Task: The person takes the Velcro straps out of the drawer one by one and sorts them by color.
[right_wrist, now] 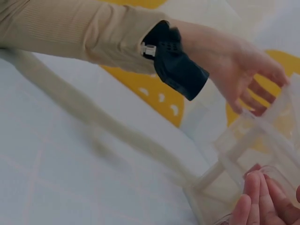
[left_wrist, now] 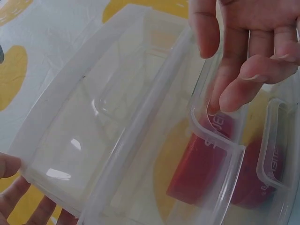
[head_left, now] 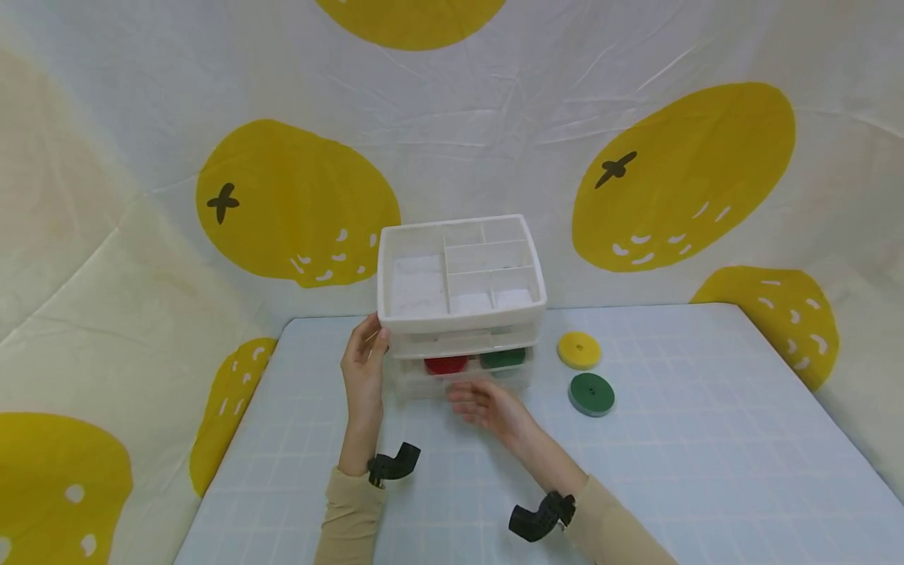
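While white cloth (head_left: 487,118) with yellow fruit prints hangs behind our pale-blue gridded table (head_left: 706,447), our left hand (head_left: 365,361) pinches the side of the drawer unit (head_left: 462,322) near the table's far edge; our right hand (head_left: 490,406), fingers loosely bent and gripping nothing, meets the lower drawer (head_left: 417,384). We see a yellow disc (head_left: 579,350) and a green disc (head_left: 592,394) rightward.

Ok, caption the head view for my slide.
Left hand touching a white box, right hand at its lower drawer; yellow disc and green disc beside it on the table.
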### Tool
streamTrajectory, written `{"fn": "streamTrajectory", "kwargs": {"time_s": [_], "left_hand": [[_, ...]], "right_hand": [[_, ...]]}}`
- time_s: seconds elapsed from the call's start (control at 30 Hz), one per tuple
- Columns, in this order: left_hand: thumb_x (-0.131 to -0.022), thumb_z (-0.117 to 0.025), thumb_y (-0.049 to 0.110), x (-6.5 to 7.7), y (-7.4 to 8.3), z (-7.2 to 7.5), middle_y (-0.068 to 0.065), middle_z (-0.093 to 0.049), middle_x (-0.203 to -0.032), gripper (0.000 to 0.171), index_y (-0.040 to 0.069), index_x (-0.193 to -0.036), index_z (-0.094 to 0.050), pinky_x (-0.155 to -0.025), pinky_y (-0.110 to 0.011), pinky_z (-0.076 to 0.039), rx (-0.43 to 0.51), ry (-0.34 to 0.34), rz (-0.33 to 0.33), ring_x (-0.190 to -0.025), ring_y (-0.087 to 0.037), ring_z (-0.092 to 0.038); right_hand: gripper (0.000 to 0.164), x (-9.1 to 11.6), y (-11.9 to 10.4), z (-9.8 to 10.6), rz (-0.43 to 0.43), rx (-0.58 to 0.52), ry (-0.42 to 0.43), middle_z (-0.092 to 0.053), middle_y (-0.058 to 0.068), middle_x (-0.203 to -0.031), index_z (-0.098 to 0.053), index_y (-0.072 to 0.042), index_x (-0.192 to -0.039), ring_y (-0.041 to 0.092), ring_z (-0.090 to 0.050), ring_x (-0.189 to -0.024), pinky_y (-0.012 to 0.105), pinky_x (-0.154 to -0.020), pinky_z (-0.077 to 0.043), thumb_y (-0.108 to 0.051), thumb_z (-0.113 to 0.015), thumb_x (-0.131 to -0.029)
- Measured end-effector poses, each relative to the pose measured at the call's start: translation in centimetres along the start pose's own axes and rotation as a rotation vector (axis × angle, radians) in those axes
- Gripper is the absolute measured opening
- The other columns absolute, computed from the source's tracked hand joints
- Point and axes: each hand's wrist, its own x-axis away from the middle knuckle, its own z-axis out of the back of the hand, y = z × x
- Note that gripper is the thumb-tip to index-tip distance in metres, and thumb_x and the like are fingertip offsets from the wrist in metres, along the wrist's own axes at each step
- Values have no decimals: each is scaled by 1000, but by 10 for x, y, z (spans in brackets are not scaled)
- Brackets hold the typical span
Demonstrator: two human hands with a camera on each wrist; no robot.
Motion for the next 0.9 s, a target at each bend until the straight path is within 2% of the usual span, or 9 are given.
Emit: {"fn": "streamTrajectory", "kwargs": {"time_s": [0.23, 0.43, 0.67, 0.9], "left_hand": [[-95, -59, 16, 1, 1, 0, 7, -58, -119, 36, 6, -130, -57, -91, -15, -48, 32, -5, -8, -115, -21, -51], [-95, -60, 14, 1, 2, -1, 9, -59, -115, 36, 4, -129, -57, -90, -15, -49, 58, 4, -8, -113, -20, -53], [-94, -61, 15, -9, -21, 1, 6, -59, -119, 34, 12, -128, -60, -92, -16, -49, 71, 18, 2, -114, -19, -53], [-92, -65, 23, -9, -25, 0, 3, -60, -121, 36, 15, -126, -61, -92, -17, -49, 70, 26, -23, -115, -21, -53]], "right_hand": [[46, 15, 6, -2, -9, 3, -25, -70, 2, -113, -49, 3, -135, 12, -66, -98, 34, -99, -48, -28, -38, -103], [47, 27, 13, -3, -22, 7, -46, -69, 3, -115, -49, 3, -135, 16, -65, -103, 31, -96, -49, -29, -38, -103], [50, 39, 17, -1, -47, 25, -60, -68, 8, -120, -49, 2, -136, 16, -65, -103, 33, -98, -49, -33, -40, -102], [49, 46, 21, -1, -51, 22, -59, -69, 6, -116, -50, 2, -135, 18, -64, -104, 32, -96, -49, -33, -41, -102]]}}
